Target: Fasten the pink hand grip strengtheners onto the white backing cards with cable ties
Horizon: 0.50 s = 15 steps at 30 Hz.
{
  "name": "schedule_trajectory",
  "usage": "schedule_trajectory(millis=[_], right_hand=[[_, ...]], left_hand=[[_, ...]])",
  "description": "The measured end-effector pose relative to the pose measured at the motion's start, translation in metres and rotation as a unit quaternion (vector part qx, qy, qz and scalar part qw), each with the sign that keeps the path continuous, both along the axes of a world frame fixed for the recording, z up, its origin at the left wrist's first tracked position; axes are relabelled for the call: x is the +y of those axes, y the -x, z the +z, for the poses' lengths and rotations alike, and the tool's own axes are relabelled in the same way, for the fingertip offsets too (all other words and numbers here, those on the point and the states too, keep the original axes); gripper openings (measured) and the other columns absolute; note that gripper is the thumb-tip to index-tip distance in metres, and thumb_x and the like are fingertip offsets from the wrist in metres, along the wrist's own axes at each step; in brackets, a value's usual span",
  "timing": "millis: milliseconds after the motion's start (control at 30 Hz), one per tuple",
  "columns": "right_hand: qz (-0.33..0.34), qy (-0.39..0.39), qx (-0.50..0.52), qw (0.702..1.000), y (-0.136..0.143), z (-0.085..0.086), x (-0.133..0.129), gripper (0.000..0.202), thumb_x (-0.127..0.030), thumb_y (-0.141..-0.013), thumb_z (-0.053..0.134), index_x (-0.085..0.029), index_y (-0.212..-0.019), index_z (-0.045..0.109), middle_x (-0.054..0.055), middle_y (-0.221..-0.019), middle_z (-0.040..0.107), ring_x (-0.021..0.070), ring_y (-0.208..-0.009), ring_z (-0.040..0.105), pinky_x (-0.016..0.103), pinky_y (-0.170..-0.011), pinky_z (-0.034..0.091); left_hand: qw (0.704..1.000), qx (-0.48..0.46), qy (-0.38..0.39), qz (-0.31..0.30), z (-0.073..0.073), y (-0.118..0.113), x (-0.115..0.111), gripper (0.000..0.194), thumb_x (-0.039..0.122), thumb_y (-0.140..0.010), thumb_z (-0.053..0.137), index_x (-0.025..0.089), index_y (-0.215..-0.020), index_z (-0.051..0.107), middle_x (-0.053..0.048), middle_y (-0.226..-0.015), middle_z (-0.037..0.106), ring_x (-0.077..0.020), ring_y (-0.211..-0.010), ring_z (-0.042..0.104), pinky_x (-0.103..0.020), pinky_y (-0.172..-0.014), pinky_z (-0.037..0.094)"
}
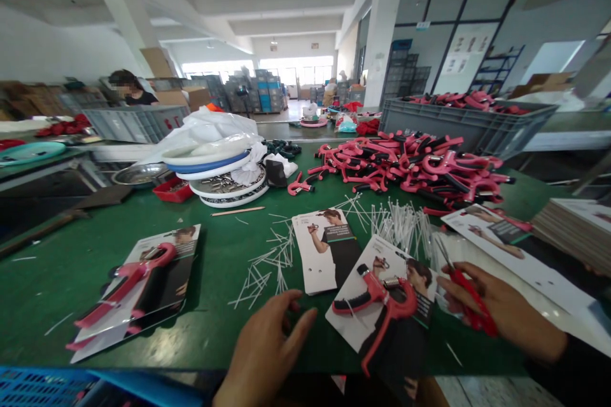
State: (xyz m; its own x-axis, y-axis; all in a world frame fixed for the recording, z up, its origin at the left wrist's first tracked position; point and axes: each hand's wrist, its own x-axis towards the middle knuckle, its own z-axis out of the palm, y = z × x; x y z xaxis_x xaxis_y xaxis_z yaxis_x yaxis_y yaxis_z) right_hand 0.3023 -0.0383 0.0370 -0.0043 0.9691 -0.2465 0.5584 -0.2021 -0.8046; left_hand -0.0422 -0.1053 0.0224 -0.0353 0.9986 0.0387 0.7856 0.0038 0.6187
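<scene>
My right hand [496, 305] is closed around red-handled scissors [470, 296], their metal blades pointing up and left. Fingers curved and apart, my left hand [272, 343] is empty above the table's near edge. Between my hands a pink and black hand grip strengthener [384, 302] lies on a printed backing card [351, 331], with a white cable tie [352, 307] around one handle. Just behind is a stack of printed cards [315, 261]. Loose white cable ties [401, 222] lie in a bunch behind the card, and more are scattered left of the stack.
Carded grip strengtheners [138, 286] lie at the left. A heap of pink grip strengtheners [405, 165] covers the back right, before a full grey crate [458, 130]. Stacked round trays [229, 194] stand at the back left. A card stack [573, 229] is at the right; a blue basket [42, 386] is below.
</scene>
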Motion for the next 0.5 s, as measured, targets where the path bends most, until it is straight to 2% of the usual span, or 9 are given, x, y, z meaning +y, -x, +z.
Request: schedule_trajectory(millis=[67, 133, 200, 267, 367, 433, 500], right_hand=[[0.006, -0.001, 0.011, 1.0, 0.004, -0.003, -0.003, 0.063, -0.062, -0.065, 0.056, -0.018, -0.108, 0.039, 0.004, -0.071, 0.063, 0.0221, -0.065, 0.063, 0.029, -0.053, 0.05], [0.0, 0.027, 0.038, 0.999, 0.01, -0.005, -0.006, 0.068, -0.063, -0.066, 0.055, -0.018, -0.113, 0.036, 0.005, -0.072, 0.064, 0.0238, -0.069, 0.064, 0.03, -0.055, 0.05], [-0.021, 0.069, 0.1, 0.992, 0.017, -0.007, -0.009, 0.07, -0.06, -0.066, 0.057, -0.018, -0.116, 0.032, 0.007, -0.076, 0.065, 0.024, -0.072, 0.065, 0.03, -0.058, 0.052], [-0.048, 0.091, 0.17, 0.98, 0.024, -0.009, -0.014, 0.071, -0.055, -0.067, 0.06, -0.019, -0.119, 0.029, 0.009, -0.085, 0.066, 0.0233, -0.074, 0.065, 0.03, -0.061, 0.052], [-0.091, 0.093, 0.243, 0.961, 0.036, -0.005, -0.021, 0.069, -0.053, -0.067, 0.062, -0.019, -0.118, 0.03, 0.013, -0.096, 0.065, 0.0243, -0.078, 0.066, 0.032, -0.065, 0.054], [-0.117, 0.095, 0.268, 0.952, 0.045, 0.001, -0.023, 0.069, -0.056, -0.062, 0.063, -0.021, -0.114, 0.034, 0.014, -0.097, 0.066, 0.0266, -0.081, 0.066, 0.034, -0.067, 0.055], [-0.136, 0.089, 0.279, 0.946, 0.049, 0.004, -0.022, 0.069, -0.061, -0.054, 0.065, -0.024, -0.108, 0.04, 0.014, -0.095, 0.067, 0.029, -0.08, 0.066, 0.035, -0.066, 0.057]], left_hand=[[0.998, -0.005, 0.015, -0.063, -0.005, -0.03, 0.011, 0.037, 0.04, -0.077, 0.054, 0.019, -0.107, 0.059, -0.006, -0.096, 0.065, -0.0196, -0.081, 0.06, -0.03, -0.074, 0.045], [0.996, -0.007, 0.014, -0.085, -0.01, -0.053, 0.02, 0.033, 0.032, -0.076, 0.056, 0.018, -0.106, 0.06, -0.008, -0.099, 0.065, -0.0224, -0.09, 0.059, -0.033, -0.08, 0.043], [0.995, -0.041, 0.023, -0.093, -0.014, -0.066, 0.024, 0.03, 0.026, -0.074, 0.059, 0.018, -0.102, 0.061, -0.007, -0.096, 0.065, -0.022, -0.088, 0.058, -0.032, -0.079, 0.043], [0.988, -0.111, 0.044, -0.099, -0.016, -0.07, 0.025, 0.033, 0.024, -0.071, 0.062, 0.018, -0.103, 0.06, -0.005, -0.09, 0.065, -0.0192, -0.081, 0.059, -0.029, -0.073, 0.045], [0.963, -0.238, 0.048, -0.113, -0.02, -0.07, 0.022, 0.051, 0.022, -0.072, 0.062, 0.019, -0.121, 0.049, -0.003, -0.089, 0.064, -0.0151, -0.074, 0.058, -0.026, -0.07, 0.046], [0.941, -0.308, 0.039, -0.136, -0.023, -0.068, 0.017, 0.045, 0.024, -0.076, 0.059, 0.02, -0.12, 0.051, -0.004, -0.094, 0.063, -0.0152, -0.08, 0.058, -0.026, -0.073, 0.046], [0.915, -0.38, 0.044, -0.131, -0.024, -0.063, 0.012, 0.033, 0.03, -0.077, 0.06, 0.019, -0.108, 0.06, -0.005, -0.097, 0.063, -0.0161, -0.085, 0.057, -0.026, -0.074, 0.046]])
